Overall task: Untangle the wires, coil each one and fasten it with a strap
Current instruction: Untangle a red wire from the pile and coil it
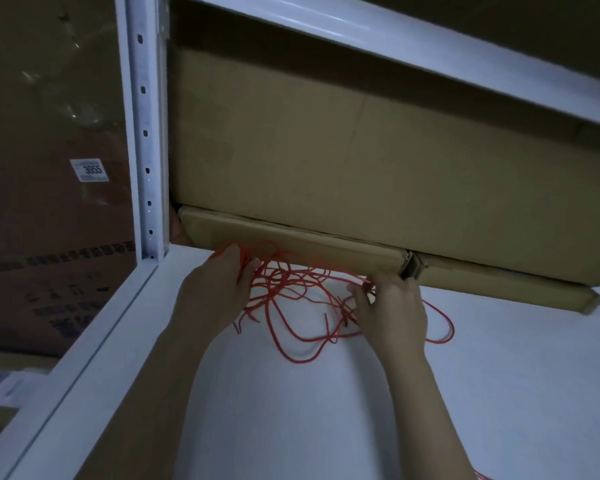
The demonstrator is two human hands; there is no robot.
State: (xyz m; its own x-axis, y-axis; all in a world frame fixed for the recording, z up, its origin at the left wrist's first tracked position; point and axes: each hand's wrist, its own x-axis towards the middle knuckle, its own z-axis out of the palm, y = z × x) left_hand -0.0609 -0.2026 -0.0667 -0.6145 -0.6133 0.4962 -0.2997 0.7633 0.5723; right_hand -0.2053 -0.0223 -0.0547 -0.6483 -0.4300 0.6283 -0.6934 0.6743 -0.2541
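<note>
White shelf point(499, 393): red wire tangle point(291, 296) between left hand point(215, 289), right hand point(392, 306), both gripping strands.

A white shelf board point(499, 393) fills the lower right, pale and bare-surfaced where it shows. At its left rear corner stands a white metal upright point(145, 133), punched with a row of small slots, and a white front rail point(84, 368) runs down toward the bottom left. Overhead, a white crossbeam point(395, 60) slants across the top. At the back of the shelf sits a large cardboard box point(326, 161), resting on two flat cardboard cartons point(291, 242) laid end to end. Left of the upright, a brown printed carton point(42, 237) carries a white label point(90, 170) reading 3055.
</note>
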